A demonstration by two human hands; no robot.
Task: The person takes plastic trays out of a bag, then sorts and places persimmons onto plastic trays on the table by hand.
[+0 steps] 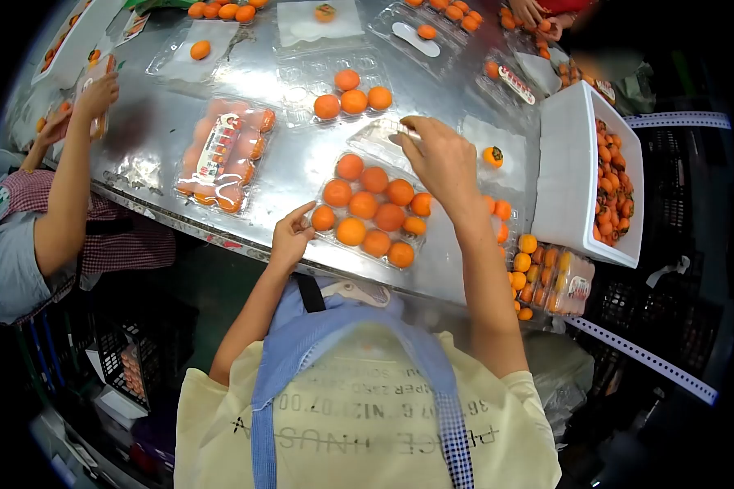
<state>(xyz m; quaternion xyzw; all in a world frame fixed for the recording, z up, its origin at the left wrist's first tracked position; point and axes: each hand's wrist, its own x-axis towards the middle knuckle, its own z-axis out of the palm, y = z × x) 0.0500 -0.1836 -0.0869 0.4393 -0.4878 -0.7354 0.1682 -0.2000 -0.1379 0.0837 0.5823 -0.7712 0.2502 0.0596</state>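
Observation:
A clear plastic clamshell tray (340, 242) with several orange persimmons (364, 204) in rows lies in front of me. My left hand (290, 238) is at its left edge, thumb and forefinger apart, the fingertips at the rim. My right hand (440, 159) reaches over the far right side. Its thumb and fingers are closed on the edge of a clear plastic lid (373, 137), raised behind the fruit. A closed, labelled pack of persimmons (226, 155) lies to the left. Beyond the lid is another tray with a few persimmons (353, 101).
A white foam box (583, 155) full of persimmons stands at the right. Stacked packs (553, 281) sit below it. A single persimmon (493, 156) rests on a white sheet. At the left, a co-worker's hands (98, 96) hold a pack; another person's hands (538, 18) work at the top right.

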